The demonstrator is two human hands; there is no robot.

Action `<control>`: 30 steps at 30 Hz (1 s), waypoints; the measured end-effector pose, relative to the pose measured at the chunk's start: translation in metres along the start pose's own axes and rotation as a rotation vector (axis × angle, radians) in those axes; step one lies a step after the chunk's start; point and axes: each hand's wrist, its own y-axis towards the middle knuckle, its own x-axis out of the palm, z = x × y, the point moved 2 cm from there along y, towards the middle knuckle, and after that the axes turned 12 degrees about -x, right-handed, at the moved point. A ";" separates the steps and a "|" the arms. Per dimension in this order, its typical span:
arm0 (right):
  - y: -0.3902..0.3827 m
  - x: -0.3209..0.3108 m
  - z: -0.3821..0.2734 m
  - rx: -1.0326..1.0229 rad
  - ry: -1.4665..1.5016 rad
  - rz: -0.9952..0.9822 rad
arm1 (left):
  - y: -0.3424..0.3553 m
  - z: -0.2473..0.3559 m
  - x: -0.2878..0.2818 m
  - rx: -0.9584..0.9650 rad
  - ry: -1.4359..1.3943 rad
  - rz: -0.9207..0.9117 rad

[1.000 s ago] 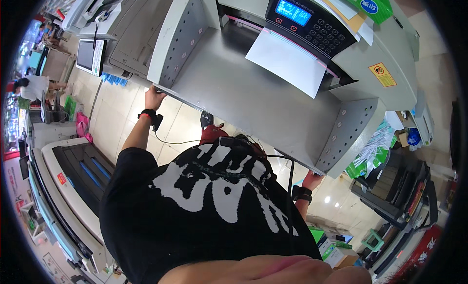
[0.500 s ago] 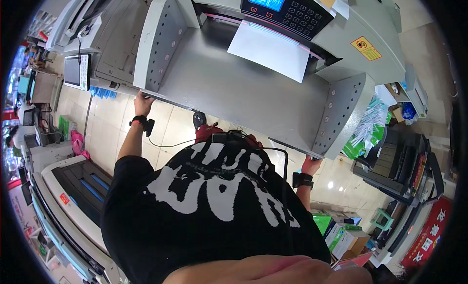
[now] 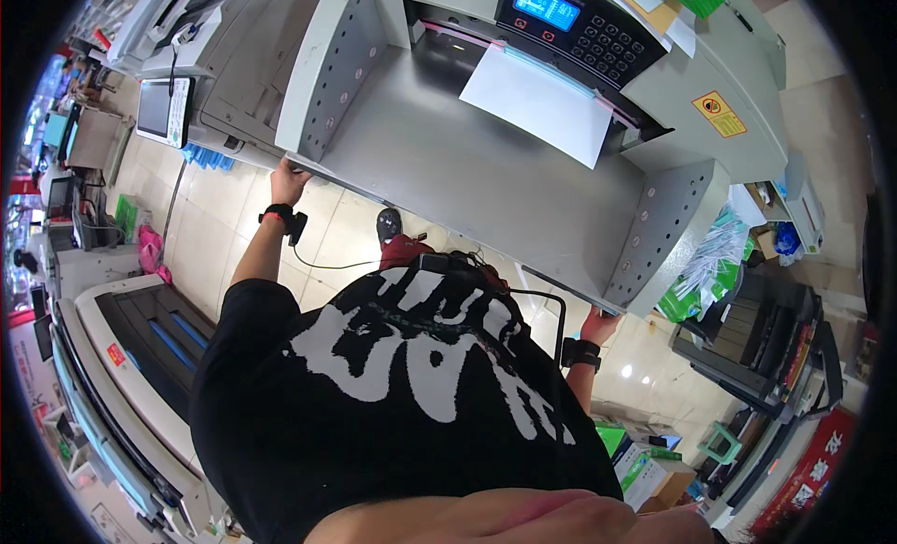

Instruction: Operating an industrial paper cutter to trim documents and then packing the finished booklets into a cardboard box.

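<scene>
My left hand (image 3: 286, 181) grips the front edge of the paper cutter's steel table (image 3: 486, 198) at its left corner, fingers curled under it. My right hand (image 3: 598, 323) holds the same edge at the right corner, its fingertips partly hidden beneath. A white sheet of paper (image 3: 533, 100) lies at the back of the table, under the slot below the keypad panel (image 3: 607, 49) with its lit blue display. Perforated side guards (image 3: 341, 86) flank the table. My black T-shirt and one shoe (image 3: 388, 221) show below the front edge.
A grey copier (image 3: 238, 95) stands left of the cutter, a long wide machine (image 3: 131, 320) at lower left. Paper offcuts (image 3: 705, 268), a black machine (image 3: 747, 338), a green stool (image 3: 719, 441) and boxes (image 3: 663, 479) are at right. A pink bag (image 3: 151, 250) sits on the tiles.
The view has shifted slightly, up and then back down, carrying the cutter and room with it. Both my hands keep the same holds on the table edge; the paper stays on the table.
</scene>
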 end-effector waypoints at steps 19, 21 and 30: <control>0.005 0.068 -0.319 -0.182 -0.090 -1.109 | -0.001 -0.020 -0.001 0.071 -0.046 -0.118; 0.044 0.126 -0.355 -0.492 -0.087 -0.999 | -0.008 -0.020 -0.002 0.043 0.062 -0.134; 0.182 0.331 -0.307 -0.819 -0.560 -0.524 | -0.118 0.074 -0.072 0.157 0.076 -0.599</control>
